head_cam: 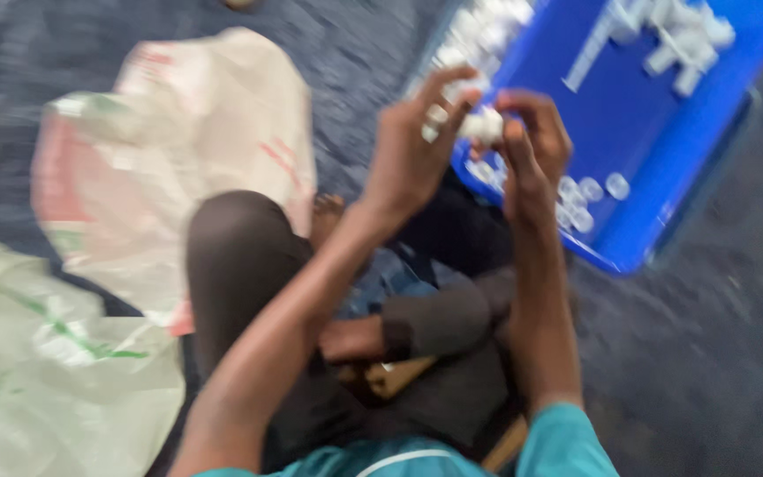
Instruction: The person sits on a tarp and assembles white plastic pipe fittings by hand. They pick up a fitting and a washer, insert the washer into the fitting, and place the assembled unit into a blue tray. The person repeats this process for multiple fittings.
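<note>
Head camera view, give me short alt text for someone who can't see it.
Two bare hands, left hand and right hand, hold a small white plastic piece between them above a blue tray of similar white pieces. Pale sacks lie on the dark floor; the image is blurred.

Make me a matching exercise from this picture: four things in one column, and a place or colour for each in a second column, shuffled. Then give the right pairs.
Things:
1. small white piece
2. tray
3. woven sack
4. pale plastic bag

Places or colours:
A. lower left corner of the view, with a green streak
B. blue, at the upper right, with small white parts lying in it
C. held between the left hand and the right hand
D. whitish with red markings, on the floor at the upper left

Pairs: 1-C, 2-B, 3-D, 4-A
</note>
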The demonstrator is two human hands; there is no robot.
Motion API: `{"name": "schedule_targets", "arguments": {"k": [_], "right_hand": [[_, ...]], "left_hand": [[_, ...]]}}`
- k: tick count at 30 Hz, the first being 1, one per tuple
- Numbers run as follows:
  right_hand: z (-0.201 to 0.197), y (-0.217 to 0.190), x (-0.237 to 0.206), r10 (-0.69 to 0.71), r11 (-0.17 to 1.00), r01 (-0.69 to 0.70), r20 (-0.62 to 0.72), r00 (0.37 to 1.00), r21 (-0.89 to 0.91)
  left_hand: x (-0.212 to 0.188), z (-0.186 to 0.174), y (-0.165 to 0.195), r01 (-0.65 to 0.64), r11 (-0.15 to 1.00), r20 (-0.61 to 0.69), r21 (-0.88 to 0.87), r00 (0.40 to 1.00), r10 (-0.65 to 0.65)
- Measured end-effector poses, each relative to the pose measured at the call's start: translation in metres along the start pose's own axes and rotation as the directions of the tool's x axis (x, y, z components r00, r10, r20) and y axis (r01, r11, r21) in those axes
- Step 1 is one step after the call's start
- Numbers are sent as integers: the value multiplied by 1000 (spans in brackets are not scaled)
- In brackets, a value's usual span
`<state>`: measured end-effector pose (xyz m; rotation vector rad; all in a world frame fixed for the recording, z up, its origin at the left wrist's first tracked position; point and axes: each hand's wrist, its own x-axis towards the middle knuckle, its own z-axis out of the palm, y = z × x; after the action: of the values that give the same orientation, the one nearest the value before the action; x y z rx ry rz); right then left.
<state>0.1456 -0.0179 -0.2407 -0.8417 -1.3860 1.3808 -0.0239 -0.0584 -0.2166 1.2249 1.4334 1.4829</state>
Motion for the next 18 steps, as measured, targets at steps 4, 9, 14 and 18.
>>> {"name": "schedule_targets", "arguments": {"k": [4, 9, 14, 18], "right_hand": [[5, 0, 3, 58, 997, -62, -85, 995, -50], [0, -11, 4, -111, 990, 116, 69, 991, -84], [2, -7, 1, -18, 971, 42, 100, 995, -236], [3, 5, 5, 202, 978, -200, 40, 979, -55]], "left_hand": [[-1, -6, 7, -155, 988, -52, 5, 986, 155], [4, -3, 16, 54, 998, -7, -33, 999, -54], [0, -2, 12, -117, 992, -12, 54, 993, 118], [-4, -5, 13, -149, 976, 75, 156, 987, 139]]}}
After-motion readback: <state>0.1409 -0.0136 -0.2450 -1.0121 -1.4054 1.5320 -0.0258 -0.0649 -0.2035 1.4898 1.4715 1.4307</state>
